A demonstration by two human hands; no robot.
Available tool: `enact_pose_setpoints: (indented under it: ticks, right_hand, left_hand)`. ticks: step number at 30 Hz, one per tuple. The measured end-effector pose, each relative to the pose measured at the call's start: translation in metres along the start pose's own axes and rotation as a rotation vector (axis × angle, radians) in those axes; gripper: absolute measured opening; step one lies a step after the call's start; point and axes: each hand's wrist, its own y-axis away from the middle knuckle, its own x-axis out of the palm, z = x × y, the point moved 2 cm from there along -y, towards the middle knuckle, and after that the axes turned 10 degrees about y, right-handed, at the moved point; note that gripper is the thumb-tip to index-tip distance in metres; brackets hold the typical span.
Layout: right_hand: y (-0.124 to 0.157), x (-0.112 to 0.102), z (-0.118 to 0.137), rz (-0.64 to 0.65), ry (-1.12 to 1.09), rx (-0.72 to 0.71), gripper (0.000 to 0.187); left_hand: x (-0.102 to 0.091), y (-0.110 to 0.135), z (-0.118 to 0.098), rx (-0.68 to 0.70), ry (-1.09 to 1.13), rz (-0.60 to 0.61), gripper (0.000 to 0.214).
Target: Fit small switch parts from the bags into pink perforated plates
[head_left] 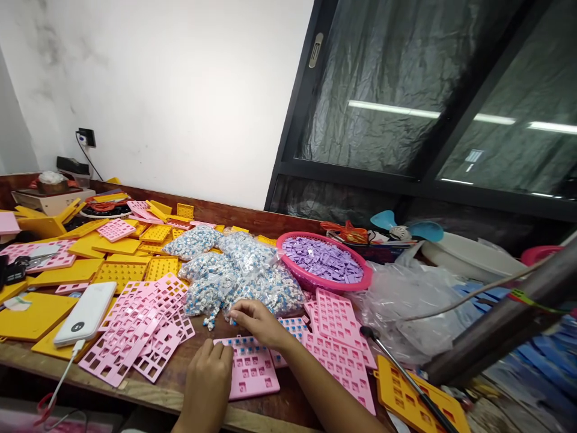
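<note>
A pink square-holed board [255, 379] lies in front of me, with blue-and-white keyboard switches [246, 346] set along its far rows. My left hand [210, 373] is closed at the board's left edge, its fingertips hidden beneath the knuckles. Beyond the board, my right hand [252, 319] reaches over with thumb and forefinger pinched beside a few loose switches [210, 322]. Whatever lies between those fingertips is too small to make out. Clear bags full of such switches [210, 279] are heaped just behind.
Stacked pink plates [130, 337], a white power bank [85, 313] and yellow trays [121, 270] spread leftward. Right of the bags sits a pink basket [293, 273] of purple pieces. More pink boards [338, 361], a black rod [406, 376] and a slanting post [491, 319] stand rightward.
</note>
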Motion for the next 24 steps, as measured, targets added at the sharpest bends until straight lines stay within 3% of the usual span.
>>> enact_pose_setpoints:
  ticks: [2, 4, 10, 12, 15, 19, 22, 24]
  right_hand:
    - [0.015, -0.003, -0.008, 0.016, -0.284, 0.134, 0.044]
    - [0.028, -0.005, -0.015, 0.014, -0.423, 0.248, 0.051]
    - [0.038, -0.015, -0.023, 0.002, -0.498, 0.32, 0.054]
    - [0.037, -0.017, -0.02, -0.023, -0.408, 0.279, 0.049]
    - [0.037, -0.017, -0.013, -0.124, -0.07, 0.124, 0.03]
    - [0.045, -0.008, -0.006, -0.119, 0.245, -0.055, 0.019]
    - [0.051, 0.0, -0.006, -0.079, 0.327, -0.067, 0.019]
    - [0.053, 0.005, -0.007, -0.088, 0.384, -0.083, 0.014]
  left_hand:
    - [0.0, 0.007, -0.004, 0.058, -0.049, -0.033, 0.019]
    - [-0.002, 0.014, -0.009, 0.132, -0.097, -0.057, 0.018]
    - [-0.005, 0.018, -0.02, 0.199, -0.18, -0.035, 0.025]
    - [-0.007, 0.017, -0.021, 0.206, -0.154, -0.021, 0.024]
    - [-0.014, 0.015, -0.009, 0.2, 0.011, -0.002, 0.022]
    - [-0.026, 0.003, 0.033, 0.04, 0.313, -0.001, 0.025]
    - [-0.029, -0.017, 0.066, -0.076, 0.368, -0.005, 0.026]
    - [-0.028, -0.032, 0.077, -0.071, 0.372, 0.078, 0.027]
